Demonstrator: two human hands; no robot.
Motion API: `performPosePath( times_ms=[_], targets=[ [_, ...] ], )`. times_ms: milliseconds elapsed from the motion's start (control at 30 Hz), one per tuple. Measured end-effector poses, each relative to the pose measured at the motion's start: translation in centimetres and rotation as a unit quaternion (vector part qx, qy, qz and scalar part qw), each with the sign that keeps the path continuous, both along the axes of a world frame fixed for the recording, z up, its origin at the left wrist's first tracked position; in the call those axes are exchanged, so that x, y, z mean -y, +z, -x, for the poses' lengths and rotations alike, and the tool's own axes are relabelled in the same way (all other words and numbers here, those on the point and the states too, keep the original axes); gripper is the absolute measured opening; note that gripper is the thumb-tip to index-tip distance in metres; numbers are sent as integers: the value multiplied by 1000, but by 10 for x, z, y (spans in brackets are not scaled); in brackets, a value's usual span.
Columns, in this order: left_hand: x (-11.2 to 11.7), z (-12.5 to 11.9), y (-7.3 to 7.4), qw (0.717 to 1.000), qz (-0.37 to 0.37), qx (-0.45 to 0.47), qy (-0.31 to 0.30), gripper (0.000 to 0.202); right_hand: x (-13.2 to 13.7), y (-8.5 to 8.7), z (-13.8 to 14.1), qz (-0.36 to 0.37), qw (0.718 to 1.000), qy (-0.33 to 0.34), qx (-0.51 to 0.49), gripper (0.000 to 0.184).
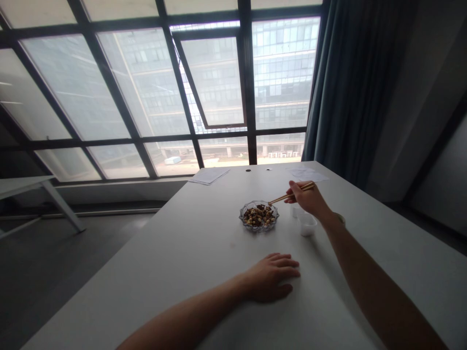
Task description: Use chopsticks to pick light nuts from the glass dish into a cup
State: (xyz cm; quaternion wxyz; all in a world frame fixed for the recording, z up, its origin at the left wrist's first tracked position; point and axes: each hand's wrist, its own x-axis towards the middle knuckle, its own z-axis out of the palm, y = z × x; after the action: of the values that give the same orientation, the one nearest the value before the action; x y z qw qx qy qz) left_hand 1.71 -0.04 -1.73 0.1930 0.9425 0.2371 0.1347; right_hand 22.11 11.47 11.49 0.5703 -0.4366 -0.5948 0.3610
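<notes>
My right hand [305, 197] is closed around a pair of chopsticks [282, 198], whose tips point left to the rim of a glass bowl [243, 223]. Mixed brown and pale pieces [260, 215], which look like nuts or dried foods, fill the bowl. Below my right hand stand small clear plastic cups [307, 226], one partly hidden behind another. A round object [341, 218] shows only in part behind my right wrist. My left hand [273, 277] lies flat on the white table [175, 272] in front of the bowl, fingers spread, holding nothing.
Paper sheets [209, 176] lie at the table's far left corner, and more papers [307, 173] at the far right. A small black disc [248, 170] sits near the far edge. Beyond are windows and a dark curtain [339, 97]. Another table [25, 183] stands to the left.
</notes>
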Motion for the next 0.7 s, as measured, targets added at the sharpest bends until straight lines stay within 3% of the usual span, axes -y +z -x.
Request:
performPosePath(
  times_ms=[200, 333, 533, 700],
  targets=[
    [0, 0, 1, 1000, 5, -1, -1, 48, 4, 30, -65, -68, 984, -165, 30, 39],
    [1, -1, 3, 1000, 8, 0, 0, 48, -4, 31, -102, -28, 961, -260, 93, 38],
    [0, -2, 3, 1000, 7, 7, -1, 47, -20, 20, -125, 20, 963, -261, 68, 31],
    [0, -2, 4, 1000, 11, 0, -2, 48, -22, 19, -127, -20, 964, -258, 56, 29]
  ],
)
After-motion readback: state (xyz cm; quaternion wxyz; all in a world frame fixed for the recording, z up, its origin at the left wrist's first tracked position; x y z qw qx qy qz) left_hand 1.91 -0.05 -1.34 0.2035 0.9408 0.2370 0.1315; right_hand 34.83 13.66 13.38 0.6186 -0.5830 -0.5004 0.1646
